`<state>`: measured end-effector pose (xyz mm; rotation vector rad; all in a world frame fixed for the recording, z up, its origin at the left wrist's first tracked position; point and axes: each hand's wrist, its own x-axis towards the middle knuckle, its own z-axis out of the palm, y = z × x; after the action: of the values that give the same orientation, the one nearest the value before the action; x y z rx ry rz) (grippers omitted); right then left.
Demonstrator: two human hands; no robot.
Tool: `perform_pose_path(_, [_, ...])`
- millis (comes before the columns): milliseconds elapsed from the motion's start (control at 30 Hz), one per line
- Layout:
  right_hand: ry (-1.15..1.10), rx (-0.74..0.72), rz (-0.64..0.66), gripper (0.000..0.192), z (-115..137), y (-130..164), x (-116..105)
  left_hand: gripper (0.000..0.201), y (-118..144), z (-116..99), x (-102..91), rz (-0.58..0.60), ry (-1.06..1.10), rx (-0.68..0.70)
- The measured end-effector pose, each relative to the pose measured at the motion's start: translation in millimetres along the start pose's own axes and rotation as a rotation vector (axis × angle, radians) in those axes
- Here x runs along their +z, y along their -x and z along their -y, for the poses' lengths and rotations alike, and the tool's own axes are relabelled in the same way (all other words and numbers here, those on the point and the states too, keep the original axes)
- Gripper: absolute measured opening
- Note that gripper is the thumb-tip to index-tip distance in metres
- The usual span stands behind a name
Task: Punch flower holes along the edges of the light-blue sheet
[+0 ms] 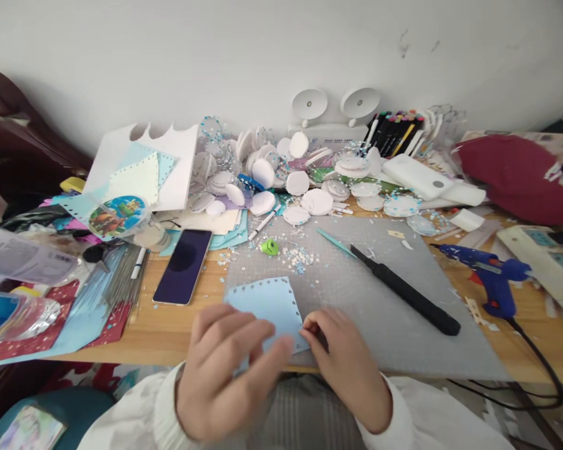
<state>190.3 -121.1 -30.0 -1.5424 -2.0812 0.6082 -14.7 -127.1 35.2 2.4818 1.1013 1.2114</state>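
Observation:
A light blue sheet of paper [276,301] with small holes punched along its edges lies on the grey cutting mat [356,306]. My right hand [344,359] pinches the sheet's lower right edge between thumb and fingers. Over the lower left of the paper hovers my left hand [229,369], slightly blurred, its fingers apart and nothing visible in them; it hides that corner. Just beyond the sheet are a small green punch [269,247] and scattered paper bits [300,257].
On the mat's right lies a black-handled knife [406,297] beside a teal strip [335,242]. A blue glue gun [490,272] with its cord stands further right. To the left is a phone [182,265]. White discs [298,183] are heaped along the back.

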Motion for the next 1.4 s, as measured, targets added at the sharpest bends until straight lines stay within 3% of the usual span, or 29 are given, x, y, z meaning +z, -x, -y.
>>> perform_pose_path(33, [-0.04, -0.016, 0.011, 0.013, -4, -2, -4, 0.048, -4, 5, 1.9, -0.019, -0.081, 0.034])
perform_pose_path(167, [-0.121, -0.084, 0.011, 0.014, -21, -17, -26, 0.04, -12, 18, 11.6, 0.127, -0.172, -0.133])
perform_pose_path(267, [-0.083, -0.159, 0.072, 0.018, -28, -30, -37, 0.039, -13, 27, 24.3, 0.237, -0.182, -0.183])
perform_pose_path(500, [0.005, -0.3, 0.082, 0.02, -31, -40, -26, 0.021, -17, 55, 52.3, 0.396, -0.141, -0.129])
perform_pose_path(667, [0.057, -0.362, 0.004, 0.034, -35, -37, -17, 0.022, -16, 60, 53.9, 0.394, -0.062, -0.135])
perform_pose_path(800, [0.083, -0.433, -0.026, 0.031, -36, -32, -17, 0.024, -12, 60, 52.8, 0.389, -0.064, -0.098])
perform_pose_path(1100, [0.074, -0.447, 0.017, 0.031, -37, -19, -20, 0.024, -7, 53, 50.7, 0.358, -0.187, 0.084])
perform_pose_path(1400, [0.157, -0.506, 0.015, 0.031, -41, -18, -17, 0.029, -8, 47, 49.8, 0.351, -0.3, 0.18])
